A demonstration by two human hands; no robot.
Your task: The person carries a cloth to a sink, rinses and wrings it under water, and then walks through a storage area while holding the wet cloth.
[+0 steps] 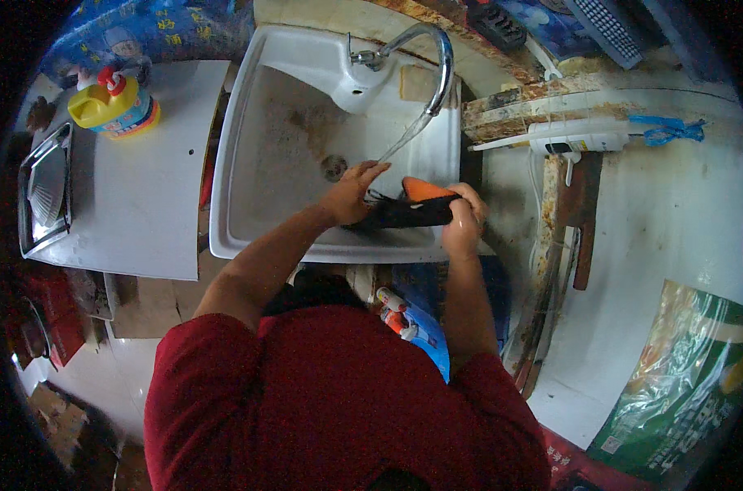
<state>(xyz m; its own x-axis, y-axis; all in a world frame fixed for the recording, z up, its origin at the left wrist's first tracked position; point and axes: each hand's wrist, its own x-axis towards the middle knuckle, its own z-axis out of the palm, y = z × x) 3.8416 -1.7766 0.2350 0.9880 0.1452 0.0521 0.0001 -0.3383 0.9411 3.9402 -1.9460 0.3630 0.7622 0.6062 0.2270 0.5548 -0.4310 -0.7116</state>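
Note:
Over the front part of a white sink [217, 202], both hands are at a black shoe [408, 213] with laces and an orange lining or insole [423, 189]. My right hand [464, 218] grips its right end. My left hand [350, 196] lies against its laced left end, fingers apart; whether it grips the shoe is hidden. Water [402, 141] runs from the curved chrome faucet [448, 67] and comes down by the fingertips of my left hand. The sink drain [334, 167] lies behind and left of that hand, amid brownish stains.
Left of the sink, a grey-white board [144, 178] bears a yellow jug with a red cap [117, 104] and a metal-framed lamp or reflector [46, 190]. A rusty frame [549, 215] and a white device [583, 136] are at the right. Bottles [393, 301] stand below the sink.

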